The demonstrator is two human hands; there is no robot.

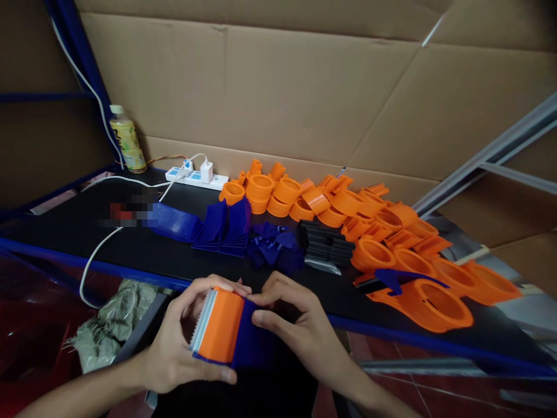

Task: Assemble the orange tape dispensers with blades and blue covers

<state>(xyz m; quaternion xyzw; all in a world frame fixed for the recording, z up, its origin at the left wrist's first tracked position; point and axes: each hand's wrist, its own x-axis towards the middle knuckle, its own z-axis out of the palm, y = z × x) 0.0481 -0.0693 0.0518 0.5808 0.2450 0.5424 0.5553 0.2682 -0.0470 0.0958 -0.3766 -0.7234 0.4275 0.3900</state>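
In front of my body, below the table's front edge, I hold a tape dispenser with an orange body and a toothed metal blade on its left side. My left hand is wrapped round it, fingers over the top and thumb along the bottom. A dark blue plastic flap extends from its right side. My right hand is closed, thumb and forefinger pinching at the flap's upper edge. Nearest on the table is a finished-looking dispenser with an orange ring, a blue piece and a black handle.
Orange ring parts fill the table's back and right. Blue sheets, small blue pieces and black tubes lie in the middle. A power strip, a drink bottle and white cables stand behind on the left. Cardboard walls the back.
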